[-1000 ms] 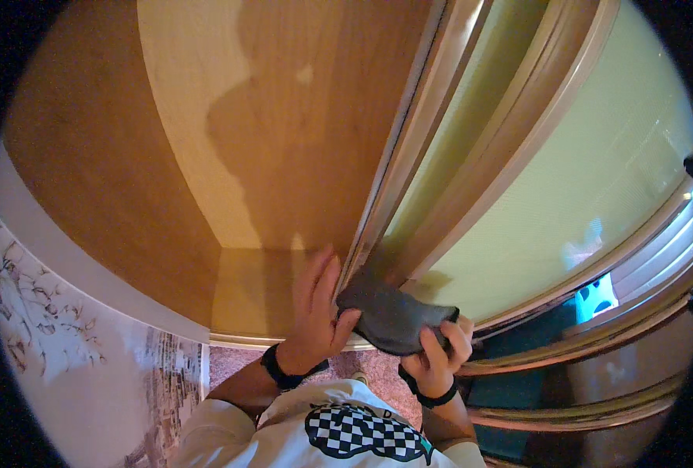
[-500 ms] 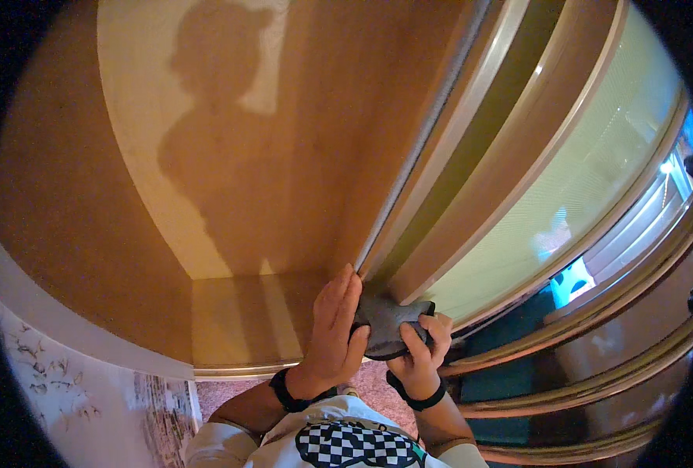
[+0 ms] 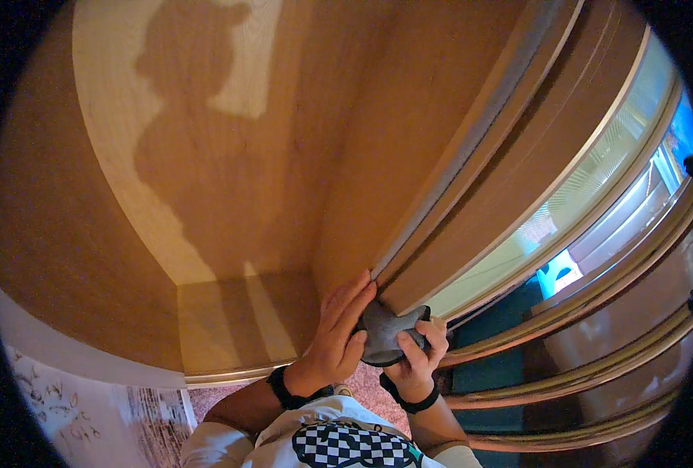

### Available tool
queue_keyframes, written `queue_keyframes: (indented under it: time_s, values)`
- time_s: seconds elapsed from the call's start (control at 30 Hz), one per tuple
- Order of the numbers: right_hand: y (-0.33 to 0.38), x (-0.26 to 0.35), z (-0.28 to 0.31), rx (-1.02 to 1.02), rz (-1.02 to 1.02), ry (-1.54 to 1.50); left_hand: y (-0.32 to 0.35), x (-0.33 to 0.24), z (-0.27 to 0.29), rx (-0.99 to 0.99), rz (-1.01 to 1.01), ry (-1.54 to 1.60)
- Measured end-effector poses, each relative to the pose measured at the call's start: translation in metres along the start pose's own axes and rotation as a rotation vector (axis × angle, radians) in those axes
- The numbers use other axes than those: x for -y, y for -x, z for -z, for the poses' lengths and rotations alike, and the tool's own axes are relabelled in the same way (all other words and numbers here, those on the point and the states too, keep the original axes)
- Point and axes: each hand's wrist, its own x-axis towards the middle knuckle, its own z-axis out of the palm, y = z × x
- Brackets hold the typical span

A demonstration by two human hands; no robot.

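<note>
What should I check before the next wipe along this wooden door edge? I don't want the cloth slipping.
1. Grey cloth bunched against the lower door edge: ok.
2. Right hand fingers curled over the cloth: ok.
3. Left hand laid flat on the wooden panel, fingertips at the edge: ok.
4. Fingers out of the gap between the door leaves: cannot tell, the cloth hides it.
5. Black wristbands away from the cloth: ok.

Soft matt grey cloth (image 3: 384, 334) against smooth, satin-finished wooden door (image 3: 409, 156) with visible grain.
</note>
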Motion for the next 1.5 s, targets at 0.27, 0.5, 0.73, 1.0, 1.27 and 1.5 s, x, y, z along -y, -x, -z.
queue_keyframes:
  time_s: [0.27,0.5,0.73,1.0,1.27,1.5]
  values:
    - [-0.002,0.005,0.005,0.033,-0.011,0.078,-0.003,0.011,0.013,0.069,-0.02,0.083]
    - [-0.03,0.012,0.017,0.061,0.059,0.068,-0.007,0.005,0.026,0.059,-0.019,-0.065]
    - [-0.113,0.027,0.026,-0.188,0.11,0.278,-0.079,-0.045,0.063,-0.631,-0.467,-0.231]
    - [-0.12,0.04,0.011,-0.042,0.086,0.365,-0.085,-0.026,0.045,-0.254,-0.286,-0.479]
    - [-0.067,0.023,0.006,-0.002,0.064,0.171,-0.051,0.011,0.016,-0.227,-0.246,-0.283]
    - [-0.122,0.038,0.007,-0.08,0.097,0.283,-0.089,-0.016,0.042,-0.23,-0.438,-0.121]
